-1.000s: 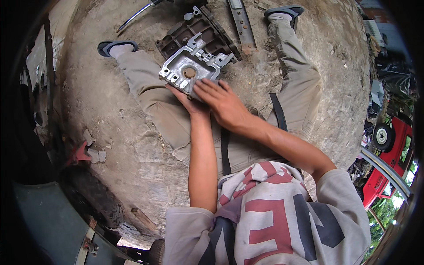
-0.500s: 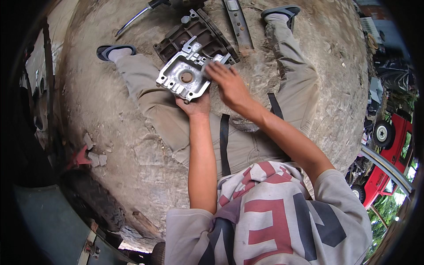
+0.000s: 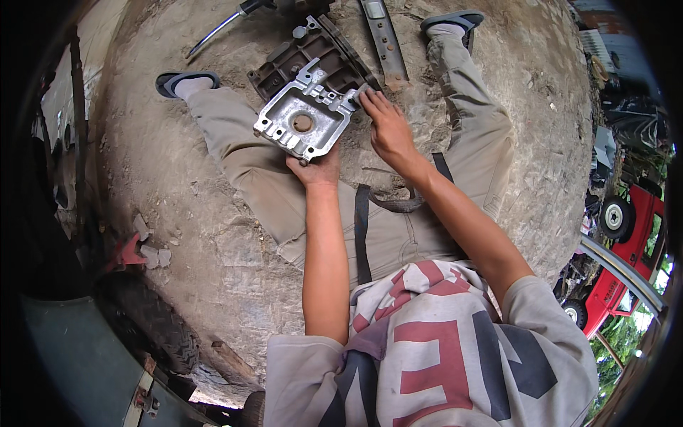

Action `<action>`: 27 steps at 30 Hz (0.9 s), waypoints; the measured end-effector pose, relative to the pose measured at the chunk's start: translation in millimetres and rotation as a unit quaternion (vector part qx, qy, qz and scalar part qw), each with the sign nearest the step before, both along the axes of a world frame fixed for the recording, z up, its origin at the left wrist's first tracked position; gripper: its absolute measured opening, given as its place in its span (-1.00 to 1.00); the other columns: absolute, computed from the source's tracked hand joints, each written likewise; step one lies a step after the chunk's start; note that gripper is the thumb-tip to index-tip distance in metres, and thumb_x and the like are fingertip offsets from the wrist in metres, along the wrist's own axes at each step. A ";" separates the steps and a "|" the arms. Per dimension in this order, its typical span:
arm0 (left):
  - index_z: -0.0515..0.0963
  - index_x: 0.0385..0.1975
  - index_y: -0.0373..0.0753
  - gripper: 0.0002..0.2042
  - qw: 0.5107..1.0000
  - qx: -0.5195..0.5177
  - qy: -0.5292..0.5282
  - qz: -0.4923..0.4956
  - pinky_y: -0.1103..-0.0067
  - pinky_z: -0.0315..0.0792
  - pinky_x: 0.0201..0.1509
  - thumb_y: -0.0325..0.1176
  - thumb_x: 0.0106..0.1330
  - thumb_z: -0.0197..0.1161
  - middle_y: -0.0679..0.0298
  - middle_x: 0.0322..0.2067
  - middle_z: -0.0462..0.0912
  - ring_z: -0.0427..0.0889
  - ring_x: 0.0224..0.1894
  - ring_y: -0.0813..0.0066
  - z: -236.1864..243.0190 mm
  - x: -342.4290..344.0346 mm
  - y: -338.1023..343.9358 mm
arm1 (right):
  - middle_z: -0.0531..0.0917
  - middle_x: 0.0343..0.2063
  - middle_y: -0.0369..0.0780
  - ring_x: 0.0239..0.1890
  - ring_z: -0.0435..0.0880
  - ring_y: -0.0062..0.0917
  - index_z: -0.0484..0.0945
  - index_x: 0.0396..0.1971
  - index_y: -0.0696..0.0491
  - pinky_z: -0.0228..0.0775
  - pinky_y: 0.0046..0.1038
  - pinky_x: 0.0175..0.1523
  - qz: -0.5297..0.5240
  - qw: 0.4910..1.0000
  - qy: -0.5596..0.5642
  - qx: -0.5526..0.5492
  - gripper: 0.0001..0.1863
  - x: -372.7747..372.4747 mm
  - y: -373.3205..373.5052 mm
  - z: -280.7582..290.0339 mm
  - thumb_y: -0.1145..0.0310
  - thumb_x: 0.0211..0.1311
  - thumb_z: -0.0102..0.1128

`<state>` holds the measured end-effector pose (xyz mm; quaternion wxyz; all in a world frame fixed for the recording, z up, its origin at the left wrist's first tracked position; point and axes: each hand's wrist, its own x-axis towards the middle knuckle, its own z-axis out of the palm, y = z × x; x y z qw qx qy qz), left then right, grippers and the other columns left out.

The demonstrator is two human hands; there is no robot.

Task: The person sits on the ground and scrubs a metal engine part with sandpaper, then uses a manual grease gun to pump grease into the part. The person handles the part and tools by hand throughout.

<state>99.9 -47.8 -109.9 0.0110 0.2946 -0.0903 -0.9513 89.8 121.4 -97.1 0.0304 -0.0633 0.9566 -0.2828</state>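
A: First entry, and its place?

B: One silver metal casting (image 3: 314, 108), shallow and tray-like, lugs along its edges, a round brown-toned opening in its floor. Located between the person's lower legs, tilted, open face up. It overlaps a dark brown ribbed housing (image 3: 311, 55) in view; whether the two touch cannot be told.

A: Left hand?

B: One left hand (image 3: 319, 169), beneath the casting's near edge, bearing it. Fingers mostly hidden under the metal; spread or curled, cannot be told.

A: Right hand?

B: One right hand (image 3: 388, 128), at the casting's right-hand corner. Fingers stretched out, lying side by side, tips at the corner lug. Thumb out of sight; whether anything is pinched below the fingertips cannot be told.

A: Pieces on the ground?

B: One housing, as above, with a bolt head near its upper end. One grey metal bar (image 3: 385, 51), pierced with holes, just right of the housing. One tool (image 3: 215, 33), dark handle, slim silver shaft, to the upper left.

A: Worn articles?

B: Grey-beige trousers (image 3: 245, 153), dusty; dark sandals (image 3: 186, 84), one pair; black strap (image 3: 361, 235), over the lap.

A: Margins?

B: One tyre (image 3: 158, 320), dark, lower left. One red vehicle (image 3: 626, 252), right edge, bent by the lens.
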 end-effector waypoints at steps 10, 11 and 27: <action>0.29 0.38 -0.20 -0.34 0.998 -0.046 -0.039 -0.007 0.10 0.20 0.48 0.08 0.41 -0.26 0.07 0.36 0.34 0.29 0.40 -0.01 1.9 6.7 -1.5 | 0.28 0.46 -0.20 0.52 0.17 -0.31 0.25 0.45 -0.03 -0.07 0.02 0.53 0.191 0.980 0.054 -0.002 -0.27 22.3 -18.0 24.9 0.60 0.20 -0.06; 0.30 0.38 -0.20 -0.36 0.999 -0.036 -0.026 -0.005 0.05 0.20 0.46 0.06 0.42 -0.25 0.07 0.36 0.34 0.30 0.39 -0.02 4.2 3.6 -1.5 | 0.29 0.45 -0.19 0.51 0.19 -0.30 0.26 0.44 -0.03 -0.05 0.01 0.52 0.140 0.989 0.053 0.013 -0.27 11.7 -7.1 9.7 0.61 0.19 -0.07; 0.32 0.37 -0.24 -0.33 0.998 -0.046 -0.045 -0.017 0.10 0.25 0.45 0.12 0.46 -0.31 0.00 0.33 0.38 0.32 0.38 -0.03 -5.6 7.6 -4.7 | 0.27 0.47 -0.16 0.53 0.14 -0.30 0.27 0.44 -0.03 -0.09 -0.06 0.55 0.217 0.975 0.039 0.016 -0.28 30.5 -31.9 38.6 0.56 0.20 -0.01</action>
